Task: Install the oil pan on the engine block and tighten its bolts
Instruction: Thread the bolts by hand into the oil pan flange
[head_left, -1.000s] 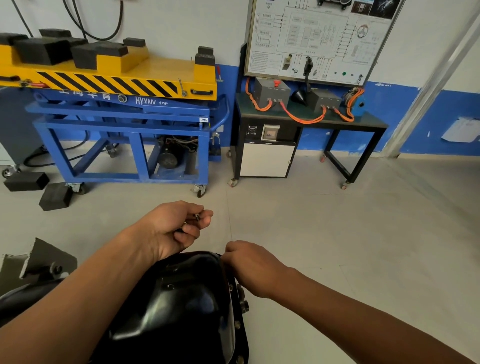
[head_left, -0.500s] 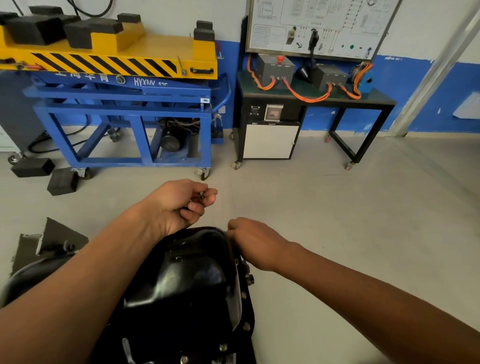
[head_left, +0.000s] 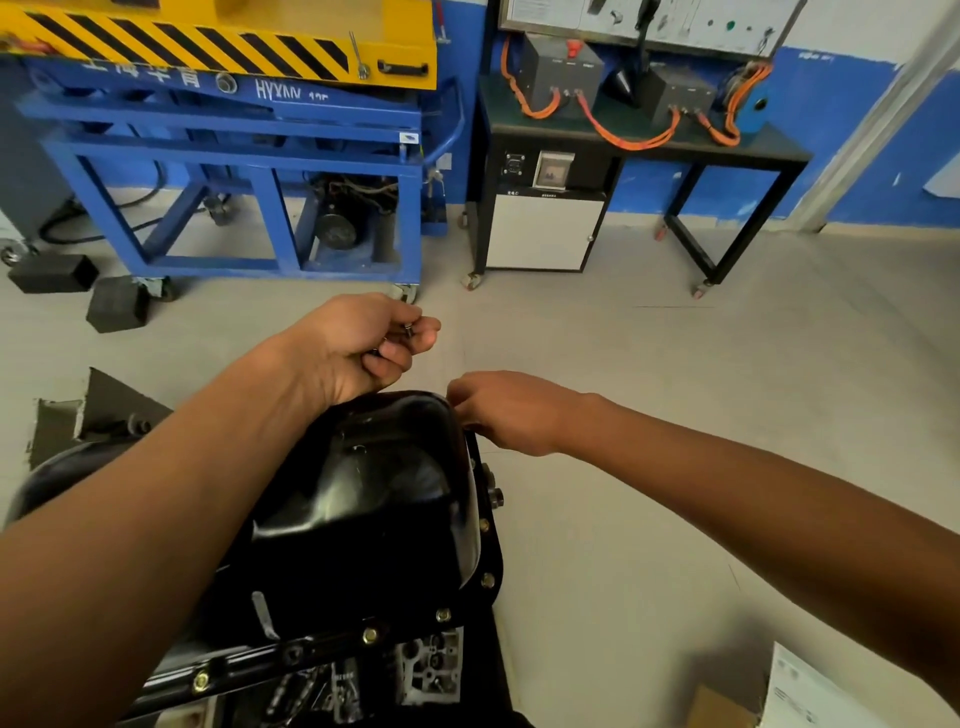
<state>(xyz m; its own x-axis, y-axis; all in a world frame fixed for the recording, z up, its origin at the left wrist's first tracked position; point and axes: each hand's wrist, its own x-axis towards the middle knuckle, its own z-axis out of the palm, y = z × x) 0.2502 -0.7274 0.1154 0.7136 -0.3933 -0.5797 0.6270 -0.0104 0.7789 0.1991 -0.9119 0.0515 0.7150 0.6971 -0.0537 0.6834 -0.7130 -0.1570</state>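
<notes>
A glossy black oil pan sits on the engine block at the bottom centre, with several brass-coloured bolts along its flange. My left hand hovers past the pan's far end, fingers curled round small bolts, one poking out between thumb and forefinger. My right hand is at the pan's far right corner, fingertips pinched down at the flange; what they hold is hidden.
A blue and yellow lift cart and a black bench with orange cables stand at the back wall. Black blocks lie on the floor at left. A cardboard box and papers sit at bottom right.
The view has tilted down, showing more of the pan flange and engine block. Both hands keep their places at the pan's far end.
</notes>
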